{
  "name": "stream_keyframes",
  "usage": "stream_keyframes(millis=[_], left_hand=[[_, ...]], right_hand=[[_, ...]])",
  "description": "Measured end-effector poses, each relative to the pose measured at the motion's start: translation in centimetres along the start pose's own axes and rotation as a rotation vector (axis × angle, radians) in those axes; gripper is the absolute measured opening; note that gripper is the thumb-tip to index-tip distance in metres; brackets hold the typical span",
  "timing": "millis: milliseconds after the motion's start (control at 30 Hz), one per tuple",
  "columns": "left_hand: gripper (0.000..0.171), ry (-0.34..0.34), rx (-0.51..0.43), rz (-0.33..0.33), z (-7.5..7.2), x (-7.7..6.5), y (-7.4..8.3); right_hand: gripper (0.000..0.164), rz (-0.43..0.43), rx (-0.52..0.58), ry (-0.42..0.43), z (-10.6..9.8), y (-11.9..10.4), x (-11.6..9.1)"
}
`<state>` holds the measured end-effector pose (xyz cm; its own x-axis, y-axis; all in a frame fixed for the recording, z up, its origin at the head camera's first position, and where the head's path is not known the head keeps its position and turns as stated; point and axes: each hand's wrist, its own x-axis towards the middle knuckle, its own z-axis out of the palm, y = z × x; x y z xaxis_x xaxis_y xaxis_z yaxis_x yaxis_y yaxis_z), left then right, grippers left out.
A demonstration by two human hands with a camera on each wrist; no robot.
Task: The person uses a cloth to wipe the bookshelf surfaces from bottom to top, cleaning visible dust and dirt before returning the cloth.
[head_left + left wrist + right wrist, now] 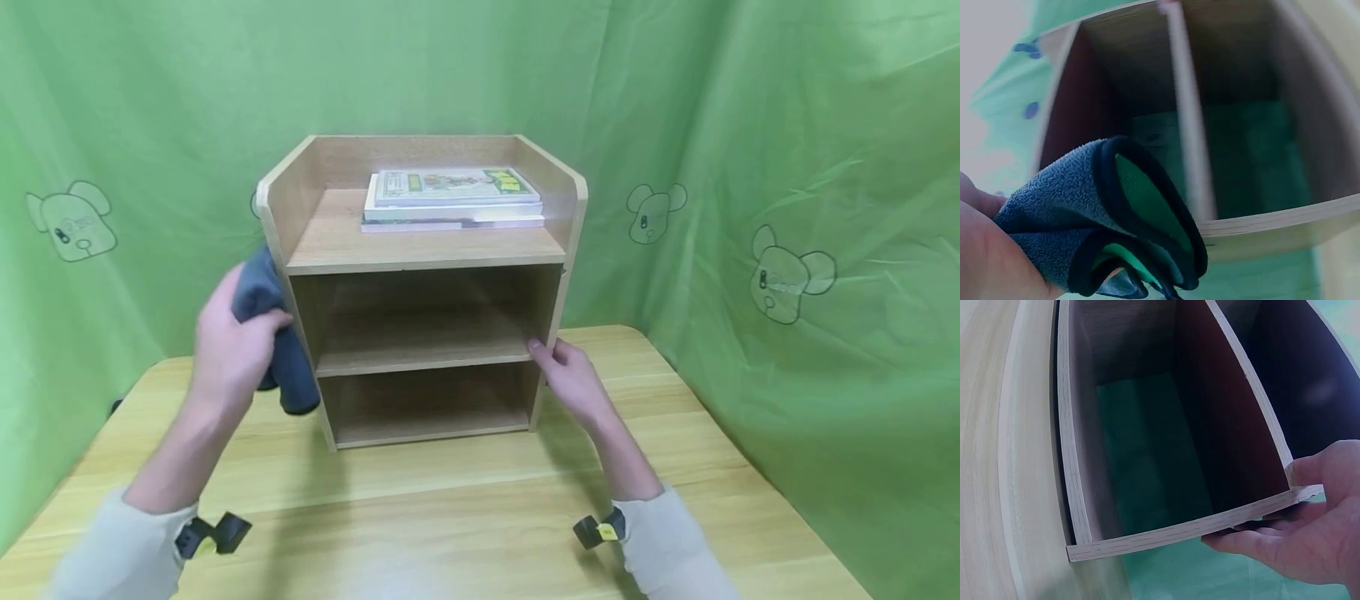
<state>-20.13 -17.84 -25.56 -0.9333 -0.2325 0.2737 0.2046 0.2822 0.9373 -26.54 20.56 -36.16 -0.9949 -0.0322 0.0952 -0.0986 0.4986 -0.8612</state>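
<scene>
A small wooden shelf unit (427, 260) with a walled top and two open compartments stands on the table. My left hand (234, 337) grips a folded dark blue cloth (294, 375) at the unit's left side panel. In the left wrist view, the cloth (1066, 194) shows a fuzzy face and dark edging, bunched in the hand. My right hand (573, 379) grips the right side panel near the middle shelf. From the right wrist view, the thumb of the right hand (1316, 525) lies inside the panel and the fingers lie outside it.
Several stacked books (453, 200) lie on the unit's top. The light wooden table (450, 517) extends in front and to both sides. Green curtains (480, 67) with mouse-like drawings hang behind and beside the table.
</scene>
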Motion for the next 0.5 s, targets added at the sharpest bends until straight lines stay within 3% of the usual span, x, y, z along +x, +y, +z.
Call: stream_keyframes(millis=[167,300,400,500], left_hand=[[0.065,0.073,-0.152,0.097,-0.5,1.2,3.5],[0.069,0.109,-0.273,0.179,-0.5,1.8,5.0],[0.068,0.127,-0.208,0.208,-0.3,1.8,4.9],[0.068,0.132,-0.084,0.206,0.0,1.6,4.1]], right_hand=[[0.049,-0.002,0.003,0.002,0.1,-0.1,-0.1],[0.05,-0.001,0.005,0.004,0.2,-0.3,-0.2],[0.05,-0.001,0.001,0.005,0.2,-0.2,-0.2],[0.049,-0.003,-0.004,0.007,0.1,-0.1,-0.2]])
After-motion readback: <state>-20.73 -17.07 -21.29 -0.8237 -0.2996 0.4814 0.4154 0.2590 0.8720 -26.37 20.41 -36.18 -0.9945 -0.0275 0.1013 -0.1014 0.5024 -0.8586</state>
